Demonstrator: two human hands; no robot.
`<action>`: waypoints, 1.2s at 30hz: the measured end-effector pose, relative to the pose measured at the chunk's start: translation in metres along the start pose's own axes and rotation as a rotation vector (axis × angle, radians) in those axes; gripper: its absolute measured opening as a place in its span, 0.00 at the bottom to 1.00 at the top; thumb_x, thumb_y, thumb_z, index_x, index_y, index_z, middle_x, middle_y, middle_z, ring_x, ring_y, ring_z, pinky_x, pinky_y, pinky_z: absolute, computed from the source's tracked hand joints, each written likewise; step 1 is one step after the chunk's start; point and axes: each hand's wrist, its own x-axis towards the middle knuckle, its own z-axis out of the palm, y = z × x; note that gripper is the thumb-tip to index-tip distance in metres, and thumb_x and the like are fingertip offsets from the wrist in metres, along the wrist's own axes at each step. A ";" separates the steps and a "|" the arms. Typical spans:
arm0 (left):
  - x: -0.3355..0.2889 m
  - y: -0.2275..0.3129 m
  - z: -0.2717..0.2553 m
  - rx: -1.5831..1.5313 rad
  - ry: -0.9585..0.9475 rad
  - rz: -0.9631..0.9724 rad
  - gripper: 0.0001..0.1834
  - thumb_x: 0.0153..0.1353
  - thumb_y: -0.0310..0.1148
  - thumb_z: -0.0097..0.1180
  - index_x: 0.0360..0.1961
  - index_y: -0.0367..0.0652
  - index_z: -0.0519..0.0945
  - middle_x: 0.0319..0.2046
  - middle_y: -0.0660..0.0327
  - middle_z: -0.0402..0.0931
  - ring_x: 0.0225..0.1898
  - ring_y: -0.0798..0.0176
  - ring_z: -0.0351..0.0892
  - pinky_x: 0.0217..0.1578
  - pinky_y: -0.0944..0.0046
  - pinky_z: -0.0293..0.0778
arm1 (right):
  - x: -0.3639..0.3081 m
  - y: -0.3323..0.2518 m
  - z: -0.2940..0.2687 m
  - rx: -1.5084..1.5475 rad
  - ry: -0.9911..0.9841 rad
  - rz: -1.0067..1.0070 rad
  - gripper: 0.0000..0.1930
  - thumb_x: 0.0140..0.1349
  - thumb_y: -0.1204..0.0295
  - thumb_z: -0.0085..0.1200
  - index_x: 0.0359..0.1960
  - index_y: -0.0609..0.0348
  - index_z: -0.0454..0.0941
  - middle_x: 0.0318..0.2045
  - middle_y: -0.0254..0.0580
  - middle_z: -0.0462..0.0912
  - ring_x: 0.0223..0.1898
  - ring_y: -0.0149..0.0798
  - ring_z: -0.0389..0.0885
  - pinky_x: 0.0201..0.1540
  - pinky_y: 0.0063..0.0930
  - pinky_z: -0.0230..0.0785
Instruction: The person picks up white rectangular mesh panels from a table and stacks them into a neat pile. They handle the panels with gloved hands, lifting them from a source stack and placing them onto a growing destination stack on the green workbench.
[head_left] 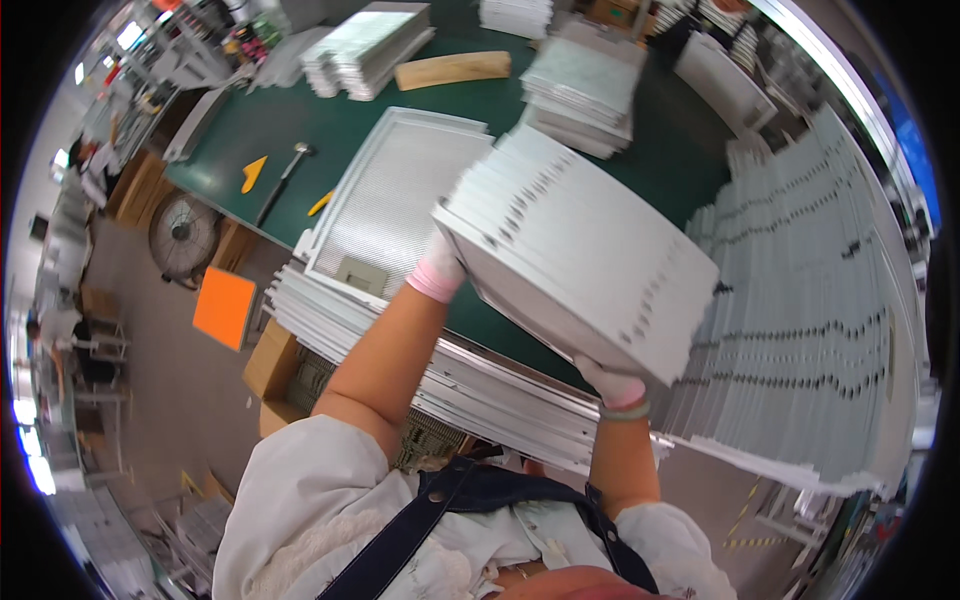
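Observation:
A thick stack of white rectangular panels (pixel 590 240), tilted over the green table, is between my two hands. Rows of small dark slots run along its upper side. My left hand (pixel 446 258), in a white glove with a pink cuff, grips the stack's left end; its fingers are partly hidden behind the panels. At the near right corner my right hand (pixel 608 380), gloved the same way, is closed on the lower edge. Just left of the stack lies a framed mesh panel (pixel 400 180) on the table, with a small greenish-beige plate (pixel 362 275) at its near end.
Long rows of upright white panels (pixel 790 310) line the right side. Other panel stacks (pixel 585 85) and a wooden strip (pixel 453 70) sit at the table's far side. A hammer (pixel 285 182) lies on the green table (pixel 225 150). A floor fan (pixel 183 235) stands left; people work farther off.

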 end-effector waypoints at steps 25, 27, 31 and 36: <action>-0.051 -0.079 0.046 1.220 0.440 0.250 0.47 0.49 0.46 0.67 0.61 0.23 0.60 0.56 0.34 0.64 0.56 0.37 0.66 0.59 0.47 0.62 | 0.082 0.049 0.035 1.554 0.777 1.165 0.30 0.59 0.56 0.47 0.62 0.56 0.65 0.62 0.50 0.67 0.62 0.56 0.65 0.61 0.65 0.53; -0.067 -0.094 0.031 0.973 0.633 -0.011 0.50 0.53 0.50 0.65 0.66 0.26 0.55 0.60 0.39 0.62 0.60 0.45 0.66 0.60 0.55 0.63 | 0.078 0.049 0.043 1.584 0.771 1.136 0.30 0.59 0.55 0.47 0.62 0.55 0.64 0.63 0.49 0.67 0.62 0.55 0.65 0.62 0.64 0.53; -0.070 -0.095 0.018 0.709 0.525 -0.218 0.49 0.58 0.51 0.60 0.68 0.27 0.53 0.61 0.43 0.64 0.61 0.52 0.67 0.60 0.60 0.63 | 0.083 0.028 0.044 1.544 0.772 1.150 0.32 0.59 0.54 0.48 0.62 0.57 0.63 0.62 0.47 0.68 0.60 0.53 0.67 0.60 0.59 0.56; -0.009 -0.072 -0.014 0.797 0.468 -0.247 0.46 0.61 0.57 0.52 0.66 0.28 0.58 0.61 0.41 0.65 0.62 0.51 0.66 0.62 0.60 0.60 | 0.108 0.025 0.063 1.451 0.873 1.211 0.35 0.56 0.48 0.50 0.65 0.48 0.61 0.64 0.41 0.66 0.63 0.53 0.62 0.58 0.74 0.45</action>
